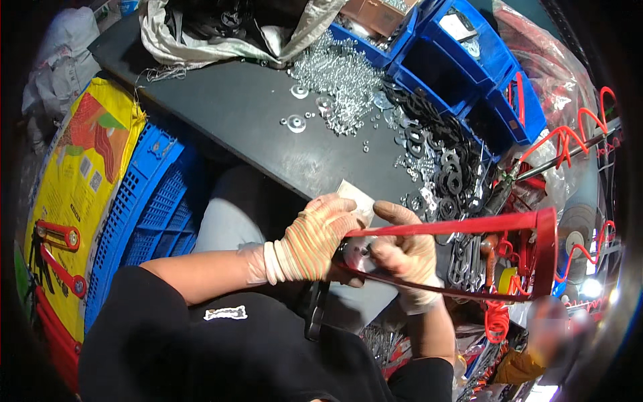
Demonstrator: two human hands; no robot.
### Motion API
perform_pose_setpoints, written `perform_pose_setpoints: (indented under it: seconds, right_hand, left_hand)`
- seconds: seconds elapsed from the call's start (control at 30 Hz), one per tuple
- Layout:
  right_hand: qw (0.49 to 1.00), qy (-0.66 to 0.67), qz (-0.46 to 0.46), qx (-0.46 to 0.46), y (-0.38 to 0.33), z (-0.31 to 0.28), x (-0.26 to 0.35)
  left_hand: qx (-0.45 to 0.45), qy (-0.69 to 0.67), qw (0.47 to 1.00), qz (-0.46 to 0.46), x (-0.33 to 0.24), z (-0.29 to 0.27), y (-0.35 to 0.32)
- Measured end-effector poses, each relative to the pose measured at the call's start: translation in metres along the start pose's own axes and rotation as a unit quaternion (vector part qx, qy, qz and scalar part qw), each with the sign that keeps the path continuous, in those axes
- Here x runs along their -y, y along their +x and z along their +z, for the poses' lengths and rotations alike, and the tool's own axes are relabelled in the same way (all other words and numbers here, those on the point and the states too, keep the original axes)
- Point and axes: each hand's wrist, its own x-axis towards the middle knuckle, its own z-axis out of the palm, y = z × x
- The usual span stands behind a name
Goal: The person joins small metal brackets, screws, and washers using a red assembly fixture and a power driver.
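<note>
Both my hands wear pale knit gloves with striped backs. My left hand (315,234) is closed around the near end of a red, long U-shaped frame (546,251), whose closed end points out to the right. Between the frame's two bars, my right hand (410,254) has its fingers bent at a shiny round metal part (357,254) at that same end. Whether those fingers pinch a small piece is hidden. A black bar-like part (316,311) hangs below my left hand. Just beyond my hands, a whitish flat piece (355,197) lies at the table edge.
The dark table (234,107) carries a heap of small metal hardware (341,80) and black ring-shaped parts (452,177). Blue bins (442,67) stand behind. A white sack (201,50) sits at the far left, blue crates (147,201) beside the table. Red coiled hoses (569,144) hang right.
</note>
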Motion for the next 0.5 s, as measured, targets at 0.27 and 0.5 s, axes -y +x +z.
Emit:
perform_pose_setpoints:
  seconds: [0.27, 0.5]
  right_hand:
    - [0.994, -0.065, -0.020, -0.083, -0.016, 0.023, -0.024]
    - [0.975, -0.217, 0.026, -0.049, -0.029, -0.001, -0.016]
  left_hand:
    - [0.015, -0.013, 0.999, 0.025, -0.007, -0.001, 0.006]
    - [0.020, -0.017, 1.000, 0.005, -0.003, -0.008, 0.008]
